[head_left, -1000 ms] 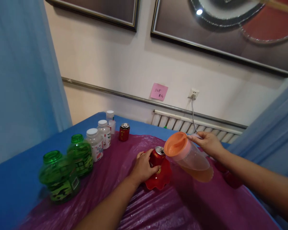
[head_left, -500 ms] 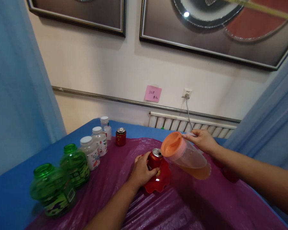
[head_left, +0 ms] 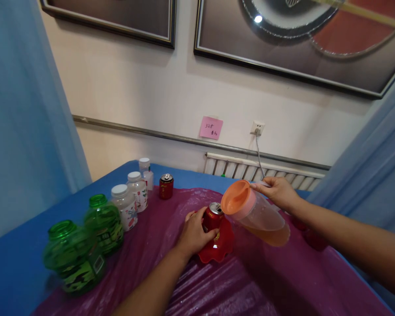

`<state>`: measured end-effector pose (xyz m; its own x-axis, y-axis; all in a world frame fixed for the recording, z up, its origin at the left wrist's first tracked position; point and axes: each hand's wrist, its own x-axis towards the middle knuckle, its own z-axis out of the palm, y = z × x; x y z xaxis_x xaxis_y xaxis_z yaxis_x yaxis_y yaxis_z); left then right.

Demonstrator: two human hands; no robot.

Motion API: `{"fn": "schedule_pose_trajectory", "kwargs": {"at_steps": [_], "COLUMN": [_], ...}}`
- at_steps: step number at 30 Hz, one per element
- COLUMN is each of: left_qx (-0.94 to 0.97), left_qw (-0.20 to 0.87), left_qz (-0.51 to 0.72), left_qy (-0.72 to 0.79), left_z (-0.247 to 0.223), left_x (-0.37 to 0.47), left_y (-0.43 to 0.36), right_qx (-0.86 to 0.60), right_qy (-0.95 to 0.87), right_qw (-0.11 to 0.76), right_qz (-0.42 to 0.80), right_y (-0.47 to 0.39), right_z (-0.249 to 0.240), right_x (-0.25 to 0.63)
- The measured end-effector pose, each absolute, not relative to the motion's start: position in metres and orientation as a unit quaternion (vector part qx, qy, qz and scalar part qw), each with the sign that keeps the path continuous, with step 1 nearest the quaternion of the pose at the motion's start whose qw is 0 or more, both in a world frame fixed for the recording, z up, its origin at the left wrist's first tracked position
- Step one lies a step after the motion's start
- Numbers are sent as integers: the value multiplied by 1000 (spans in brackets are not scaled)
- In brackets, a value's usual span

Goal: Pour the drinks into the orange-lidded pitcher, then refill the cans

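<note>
My left hand grips a red drink can that stands upright in a red scalloped dish on the purple plastic sheet. My right hand holds a clear plastic pitcher by its handle. The pitcher has an orange lid and amber liquid in its lower part. It is tilted steeply, its lid end right beside the can's open top.
Along the left stand two green jars, three white-capped bottles and a second red can on the blue table. Blue curtains hang at both sides. A radiator and wall socket lie behind.
Both hands have stayed in place, and so has the can. The pitcher's tilt looks about the same. The view shifted slightly since a second ago.
</note>
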<state>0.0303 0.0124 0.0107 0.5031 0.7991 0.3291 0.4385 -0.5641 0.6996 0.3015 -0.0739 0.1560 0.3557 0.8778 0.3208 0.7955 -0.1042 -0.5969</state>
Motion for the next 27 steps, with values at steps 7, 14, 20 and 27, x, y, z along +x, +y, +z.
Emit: {"fn": "schedule_pose_trajectory", "kwargs": {"at_steps": [7, 14, 20, 27], "left_qx": [820, 819, 816, 814], "left_qw": [284, 284, 287, 292], "left_qz": [328, 329, 334, 332], "left_qy": [373, 375, 374, 378], "left_z": [15, 17, 18, 20], "left_x": [29, 29, 30, 30], "left_y": [10, 8, 8, 7], "right_qx": [-740, -741, -731, -738], "right_qy": [-569, -564, -572, -569], "right_qw": [356, 362, 369, 361], "right_qz": [45, 42, 39, 35], "right_y": [-74, -75, -75, -75], "right_z": [158, 158, 159, 160], "right_x": [300, 299, 299, 300]}}
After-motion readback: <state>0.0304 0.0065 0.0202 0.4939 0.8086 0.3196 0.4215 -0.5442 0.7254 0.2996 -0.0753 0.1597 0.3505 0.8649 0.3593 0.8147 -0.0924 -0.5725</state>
